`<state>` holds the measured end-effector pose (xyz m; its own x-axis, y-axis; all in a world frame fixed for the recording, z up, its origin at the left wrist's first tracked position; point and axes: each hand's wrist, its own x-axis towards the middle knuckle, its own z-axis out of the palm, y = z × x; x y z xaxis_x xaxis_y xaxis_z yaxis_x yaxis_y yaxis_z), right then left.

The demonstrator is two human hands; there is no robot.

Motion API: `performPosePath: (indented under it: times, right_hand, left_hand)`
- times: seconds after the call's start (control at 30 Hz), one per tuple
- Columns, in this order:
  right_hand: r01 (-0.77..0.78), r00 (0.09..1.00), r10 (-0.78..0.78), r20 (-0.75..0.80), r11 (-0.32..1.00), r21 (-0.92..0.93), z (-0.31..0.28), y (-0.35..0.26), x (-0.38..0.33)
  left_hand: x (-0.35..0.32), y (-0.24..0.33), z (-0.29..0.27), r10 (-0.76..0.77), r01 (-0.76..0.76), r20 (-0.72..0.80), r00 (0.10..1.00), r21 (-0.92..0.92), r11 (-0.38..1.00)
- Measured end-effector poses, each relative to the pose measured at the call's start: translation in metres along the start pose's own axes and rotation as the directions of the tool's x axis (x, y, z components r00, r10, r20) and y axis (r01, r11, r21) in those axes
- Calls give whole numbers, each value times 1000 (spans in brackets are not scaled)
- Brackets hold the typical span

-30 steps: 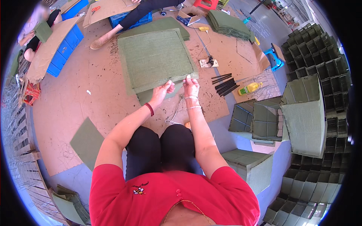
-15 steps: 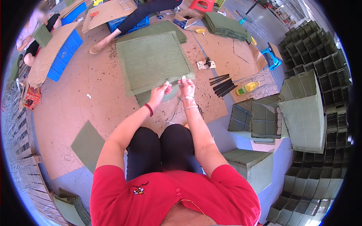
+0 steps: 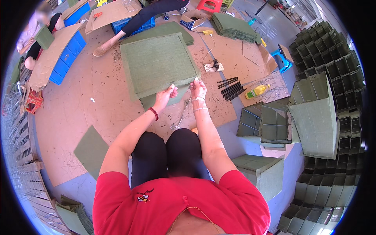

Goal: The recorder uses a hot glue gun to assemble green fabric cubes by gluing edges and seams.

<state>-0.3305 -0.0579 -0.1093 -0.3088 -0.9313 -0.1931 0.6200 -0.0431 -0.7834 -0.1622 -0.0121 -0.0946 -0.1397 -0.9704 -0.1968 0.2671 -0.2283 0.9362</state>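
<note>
Arms (image 3: 135, 131) extended forward; left fingers (image 3: 173, 92) curled, right fingers (image 3: 201, 84) pinched.

Right hand (image 3: 198, 89) at green fabric (image 3: 160, 62)

Green sheet (image 3: 160, 62): matt woven cloth, coarse grain, slightly fuzzy rim
Floor covering (image 3: 78, 129): brown cardboard, dull, papery, speckled with dark crumbs
Bare floor (image 3: 225, 137): grey, smooth
Large covered box (image 3: 316, 127): same matt green cloth, rough dark seams
Blue crate (image 3: 66, 58): hard plastic, low sheen
Blue stool (image 3: 281, 62): smooth plastic
Yellow bottle (image 3: 257, 91): glossy plastic
Black sticks (image 3: 232, 92): smooth, material unclear
Red shirt (image 3: 172, 199): soft matt cloth
Red bracelet (image 3: 154, 114): shiny beads
</note>
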Motion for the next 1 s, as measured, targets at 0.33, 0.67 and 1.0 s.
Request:
performPosePath:
  times: [0.33,0.67,1.0]
  right_hand:
    - [-66,991,66,112,998,-6,19,13,-29]
    - [-83,993,87,78,995,-55,27,24,-41]
    - [-28,991,53,120,978,-205,32,29,-39]
  left_hand:
    - [-24,23,-18,-64,72,75,995,-111,991]
    - [-16,5,-25,0,1,-32,1000,29,1000]
    - [-14,6,-20,-37,36,-55,998,-13,999]
